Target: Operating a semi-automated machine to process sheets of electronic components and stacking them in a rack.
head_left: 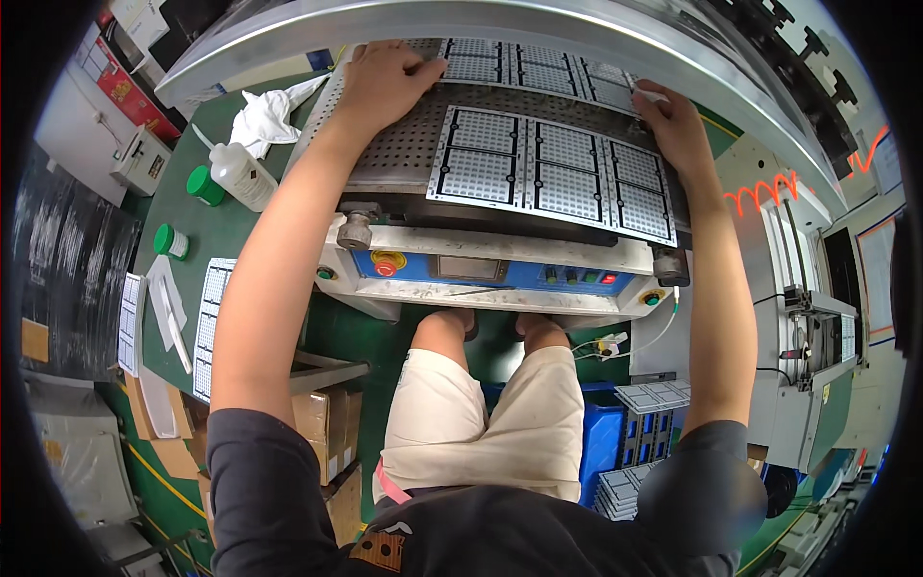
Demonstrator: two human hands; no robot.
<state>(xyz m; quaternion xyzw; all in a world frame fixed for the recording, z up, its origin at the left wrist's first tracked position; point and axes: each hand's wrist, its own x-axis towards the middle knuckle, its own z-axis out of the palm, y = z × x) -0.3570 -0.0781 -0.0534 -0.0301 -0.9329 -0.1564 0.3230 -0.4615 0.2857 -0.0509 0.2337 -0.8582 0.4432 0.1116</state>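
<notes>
Shorts of pale cloth (481,413) show at 6 o'clock, with a stack of printed panels (623,481) at 5 o'clock. Past the knees, a blue control strip (524,272) crosses the middle, its red button (387,264) toward 10 o'clock. Beyond it, at 1 o'clock, the near panel (567,171), white with black outlines, lies on the perforated bed (399,159). Toward 10 o'clock, a white bottle (240,176) is on the green surface (209,240), a white cloth (269,117) just past it. The far panel (540,70) lies near 12 o'clock. At its right end, between 1 and 2 o'clock, the right hand (675,123) has thumb and fingers together on a small white scrap (652,93). The left hand (389,82), at 11 o'clock, curls by the far panel's left end; I cannot tell whether it grips. A silver frame (336,26) spans 12 o'clock.
</notes>
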